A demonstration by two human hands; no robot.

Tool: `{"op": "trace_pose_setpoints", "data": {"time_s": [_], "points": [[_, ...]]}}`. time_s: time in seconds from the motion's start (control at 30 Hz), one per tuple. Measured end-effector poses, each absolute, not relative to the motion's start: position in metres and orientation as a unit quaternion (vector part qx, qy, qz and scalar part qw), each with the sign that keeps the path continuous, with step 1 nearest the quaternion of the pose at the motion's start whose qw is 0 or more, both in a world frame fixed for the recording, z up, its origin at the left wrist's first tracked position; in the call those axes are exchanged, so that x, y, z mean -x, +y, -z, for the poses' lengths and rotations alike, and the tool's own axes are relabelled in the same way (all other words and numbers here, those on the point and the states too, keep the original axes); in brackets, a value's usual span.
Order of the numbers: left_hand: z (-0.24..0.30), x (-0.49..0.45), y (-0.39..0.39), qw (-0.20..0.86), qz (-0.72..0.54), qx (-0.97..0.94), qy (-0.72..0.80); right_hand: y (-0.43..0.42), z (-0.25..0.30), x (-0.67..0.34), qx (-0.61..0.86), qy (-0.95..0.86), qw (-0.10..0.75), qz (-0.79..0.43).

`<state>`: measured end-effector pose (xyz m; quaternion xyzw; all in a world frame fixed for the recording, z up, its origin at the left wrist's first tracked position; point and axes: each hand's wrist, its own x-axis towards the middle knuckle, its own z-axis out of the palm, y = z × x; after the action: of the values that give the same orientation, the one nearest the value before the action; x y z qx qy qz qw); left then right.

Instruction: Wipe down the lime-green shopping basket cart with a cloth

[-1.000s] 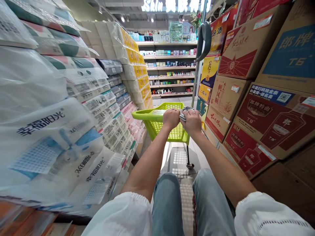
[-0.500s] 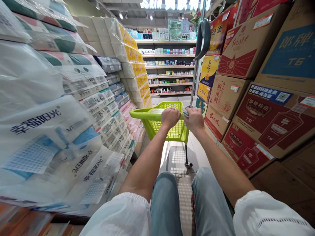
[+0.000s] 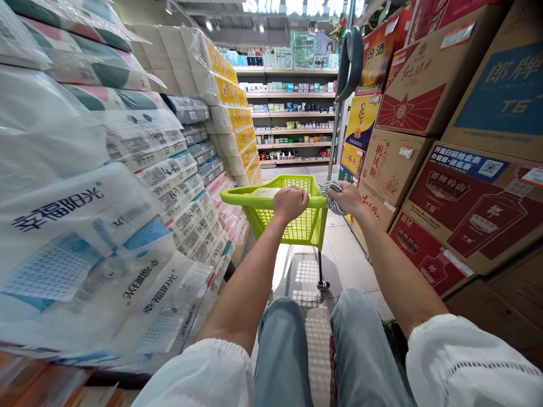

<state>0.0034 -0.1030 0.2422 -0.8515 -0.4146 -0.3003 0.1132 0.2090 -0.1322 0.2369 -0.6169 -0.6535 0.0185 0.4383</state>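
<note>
A lime-green shopping cart with a perforated plastic basket stands in front of my knees. My left hand is closed around the middle of its handle rim. At the cart's right corner, my right hand grips a grey-and-white striped cloth, which lies against the end of the handle. Part of the cloth hangs below my fingers. Something pale, too hidden to name, lies in the basket behind my left hand. One caster wheel shows beneath the basket.
Plastic-wrapped tissue packs are piled along the left. Stacked liquor cartons line the right side. A metal post with a dark grey loop handle rises ahead on the right. Shelves of small boxed goods stand at the far end.
My right hand has shifted right and slightly outward with the striped cloth, so more of the cloth shows. My left hand stays on the handle, and the cart has barely moved.
</note>
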Motion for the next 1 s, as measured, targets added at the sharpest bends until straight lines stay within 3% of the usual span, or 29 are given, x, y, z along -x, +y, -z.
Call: {"op": "trace_pose_setpoints", "data": {"time_s": [0.53, 0.73, 0.9, 1.0], "points": [[-0.254, 0.035, -0.084, 0.171, 0.256, 0.869, -0.387, -0.141, -0.234, -0.151, 0.559, -0.678, 0.478, -0.006], [-0.245, 0.001, -0.108, 0.056, 0.275, 0.832, -0.479, -0.146, -0.224, -0.154, 0.527, -0.653, 0.525, -0.142], [-0.232, -0.007, -0.115, 0.145, 0.288, 0.815, -0.482, -0.135, -0.193, -0.147, 0.476, -0.656, 0.583, -0.051], [-0.229, 0.000, -0.112, 0.176, 0.296, 0.819, -0.458, -0.121, -0.178, -0.155, 0.486, -0.672, 0.559, 0.016]]}}
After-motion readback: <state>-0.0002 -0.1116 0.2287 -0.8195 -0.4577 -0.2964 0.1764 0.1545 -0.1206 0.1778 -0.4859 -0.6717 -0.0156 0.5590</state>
